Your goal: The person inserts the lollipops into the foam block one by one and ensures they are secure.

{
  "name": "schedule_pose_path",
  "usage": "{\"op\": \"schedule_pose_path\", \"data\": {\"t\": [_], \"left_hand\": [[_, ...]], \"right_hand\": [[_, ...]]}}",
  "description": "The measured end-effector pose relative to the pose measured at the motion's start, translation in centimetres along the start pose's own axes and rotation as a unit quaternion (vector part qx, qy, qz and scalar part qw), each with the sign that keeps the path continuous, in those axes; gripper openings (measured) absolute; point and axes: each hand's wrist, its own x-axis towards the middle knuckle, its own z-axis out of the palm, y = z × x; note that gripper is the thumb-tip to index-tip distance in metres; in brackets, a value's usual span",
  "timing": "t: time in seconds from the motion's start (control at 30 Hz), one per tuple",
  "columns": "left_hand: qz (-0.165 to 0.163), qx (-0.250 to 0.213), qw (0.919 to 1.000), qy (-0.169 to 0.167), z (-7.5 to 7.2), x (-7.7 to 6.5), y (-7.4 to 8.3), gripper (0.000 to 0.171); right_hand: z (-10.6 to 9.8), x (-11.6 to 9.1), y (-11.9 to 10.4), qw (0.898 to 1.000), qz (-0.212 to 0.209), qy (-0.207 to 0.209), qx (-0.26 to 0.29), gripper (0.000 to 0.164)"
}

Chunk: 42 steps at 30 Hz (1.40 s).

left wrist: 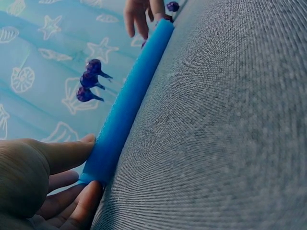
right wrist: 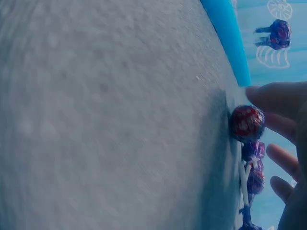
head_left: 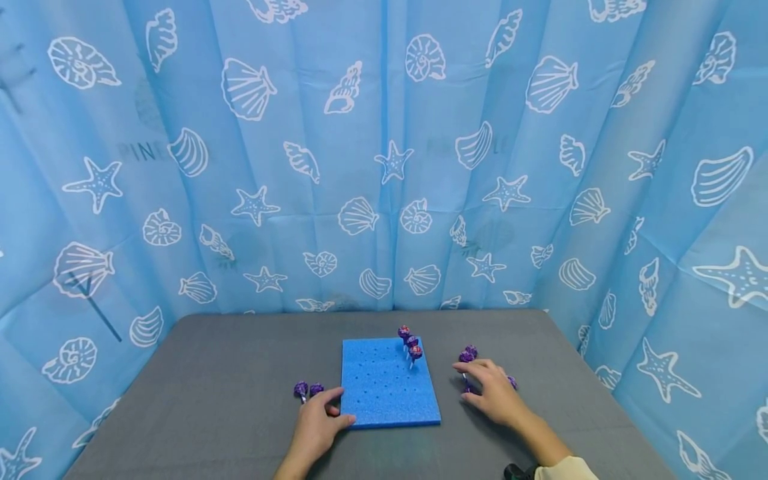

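Observation:
A blue foam board with rows of small holes lies on the grey table. Three purple-wrapped lollipops stand by their sticks near its back right corner. My left hand holds the board's near left corner; in the left wrist view the thumb and fingers press against its edges. To the right of the board, my right hand hovers over a loose bunch of lollipops, its fingers spread and partly hiding them. In the right wrist view one lollipop is close to the fingertips, and nothing is gripped.
Two more lollipops lie left of the board, beside my left hand. Another lollipop shows past the right hand. A blue curtain printed with shells hangs behind the table and along its sides. A dark object sits by the right sleeve.

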Motion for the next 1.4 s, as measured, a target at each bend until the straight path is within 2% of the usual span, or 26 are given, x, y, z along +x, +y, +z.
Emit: {"op": "schedule_pose_path", "data": {"t": [0.3,0.53,0.8,1.0,1.17,1.4], "left_hand": [[0.000,0.003,1.0000,0.003,0.0,0.0,0.0,0.058],[0.001,-0.001,1.0000,0.001,0.1,0.0,-0.1,0.058],[-0.004,0.002,1.0000,0.002,0.1,0.1,-0.2,0.058],[-0.005,0.002,1.0000,0.004,0.2,0.1,-0.2,0.057],[-0.005,-0.007,1.0000,-0.002,0.1,0.1,-0.2,0.057],[-0.002,-0.003,1.0000,0.001,0.1,0.2,-0.1,0.058]], "right_hand": [[-1.2,-0.2,0.2,0.993,0.043,-0.108,0.005,0.060],[-1.7,0.1,0.2,0.990,0.032,-0.136,-0.002,0.056],[-1.5,0.3,0.3,0.993,-0.005,-0.117,-0.006,0.050],[-1.1,0.3,0.3,0.995,0.006,-0.097,-0.007,0.043],[-0.8,0.5,-0.3,0.998,0.013,-0.065,0.015,0.036],[-0.3,1.1,-1.2,0.999,-0.013,-0.017,0.033,0.031]]}}
